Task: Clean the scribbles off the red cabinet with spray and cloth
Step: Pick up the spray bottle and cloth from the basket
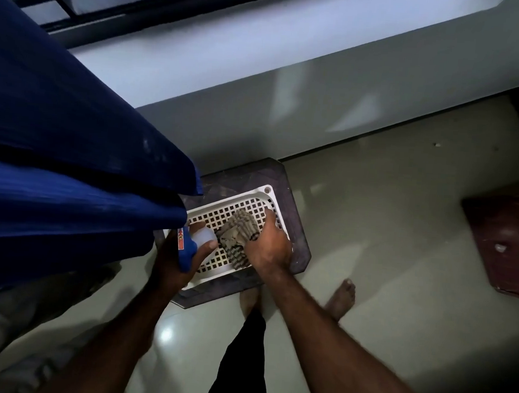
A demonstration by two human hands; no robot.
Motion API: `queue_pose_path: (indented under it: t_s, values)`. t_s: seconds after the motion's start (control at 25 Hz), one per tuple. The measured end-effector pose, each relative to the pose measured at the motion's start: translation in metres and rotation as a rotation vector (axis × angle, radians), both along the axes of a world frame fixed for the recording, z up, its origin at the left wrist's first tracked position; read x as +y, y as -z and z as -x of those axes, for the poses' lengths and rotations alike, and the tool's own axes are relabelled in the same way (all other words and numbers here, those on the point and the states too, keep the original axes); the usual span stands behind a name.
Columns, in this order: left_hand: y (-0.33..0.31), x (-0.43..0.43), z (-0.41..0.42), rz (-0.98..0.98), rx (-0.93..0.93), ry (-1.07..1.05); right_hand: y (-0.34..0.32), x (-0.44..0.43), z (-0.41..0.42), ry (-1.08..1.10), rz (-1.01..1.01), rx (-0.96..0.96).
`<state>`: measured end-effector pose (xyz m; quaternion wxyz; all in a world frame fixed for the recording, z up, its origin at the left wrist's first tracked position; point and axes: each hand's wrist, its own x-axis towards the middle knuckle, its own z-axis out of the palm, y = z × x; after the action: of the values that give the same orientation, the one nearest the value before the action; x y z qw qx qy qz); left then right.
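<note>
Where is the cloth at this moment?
Head view, just below centre: the cloth lies on the white tray, gripped by the right hand, beside the spray bottle in the left hand.

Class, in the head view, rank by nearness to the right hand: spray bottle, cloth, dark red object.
1. cloth, gripped in the right hand itself.
2. spray bottle, just left, in the left hand.
3. dark red object, at the far right edge.
</note>
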<state>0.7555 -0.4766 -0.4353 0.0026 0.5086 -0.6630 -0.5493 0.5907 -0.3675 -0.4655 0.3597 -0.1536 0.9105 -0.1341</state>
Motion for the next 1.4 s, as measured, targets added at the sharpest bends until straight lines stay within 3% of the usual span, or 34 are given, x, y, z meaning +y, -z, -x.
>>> queue_pose_path:
  t_s: [0.24,0.4,0.68,1.04,1.28,1.4]
  values:
    - [-0.012,0.002,0.008,-0.046,0.041,-0.021,-0.032,0.014,0.0,0.374,0.472,-0.335]
    - [-0.033,0.011,0.023,0.004,0.046,-0.002,-0.048,0.034,0.019,0.506,0.558,-0.31]
    - [-0.089,0.037,0.072,0.096,0.125,0.144,-0.091,0.092,0.066,1.061,0.828,-0.523]
    - [-0.164,0.104,0.151,0.156,0.296,0.342,-0.179,0.191,0.128,1.201,1.032,-0.639]
    - [-0.203,0.156,0.212,0.157,0.331,0.447,-0.221,0.26,0.156,1.224,1.189,-0.924]
    - [-0.219,0.187,0.242,0.114,0.345,0.454,-0.235,0.301,0.17,1.337,1.219,-0.963]
